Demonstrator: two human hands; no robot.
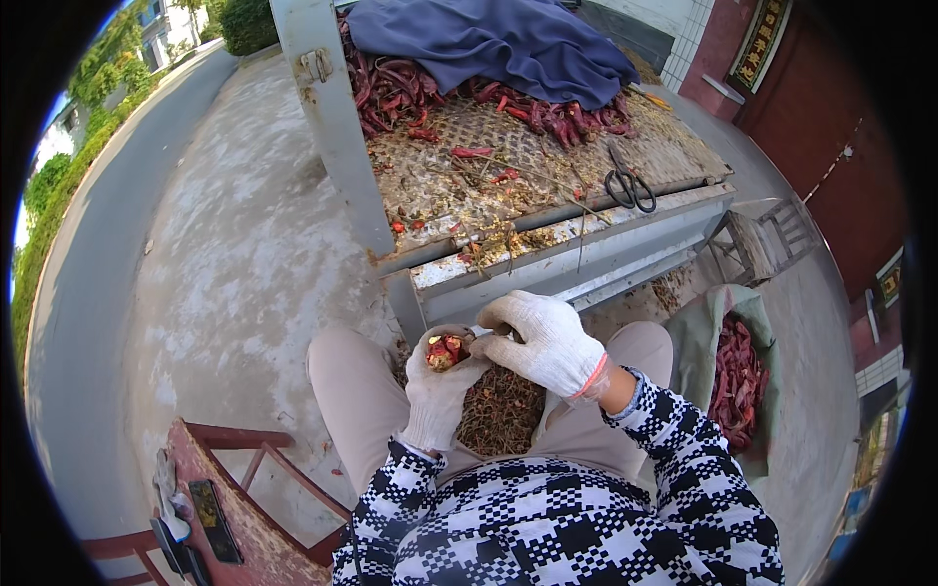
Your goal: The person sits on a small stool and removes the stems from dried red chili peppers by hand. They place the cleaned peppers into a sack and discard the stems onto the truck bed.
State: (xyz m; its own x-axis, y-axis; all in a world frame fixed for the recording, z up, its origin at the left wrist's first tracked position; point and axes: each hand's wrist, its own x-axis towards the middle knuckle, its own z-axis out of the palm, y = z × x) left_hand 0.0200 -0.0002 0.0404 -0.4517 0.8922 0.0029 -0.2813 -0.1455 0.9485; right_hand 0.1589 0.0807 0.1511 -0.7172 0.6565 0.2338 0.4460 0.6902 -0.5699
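Observation:
My left hand (437, 399), in a white knit glove, is closed around a broken red chili pepper (445, 353) with pale yellow seeds showing. My right hand (546, 344), gloved the same way, is bent inward just beside it, thumb and finger close to the left fingertips. Whether the right fingers pinch anything is hidden. Below both hands, between my knees, lies a heap of dry chili stems and scraps (506, 410). In front, a metal truck bed (469, 190) bears scattered seeds, bits of pepper and black-handled scissors (629, 184) near its edge.
Dried red chilies (396, 88) are piled on the bed under a dark blue cloth (498, 44). At right stand an open sack (681, 351) of chilies and a small wooden chair (762, 242). A worn red stool (249, 542) at lower left holds a phone (214, 520).

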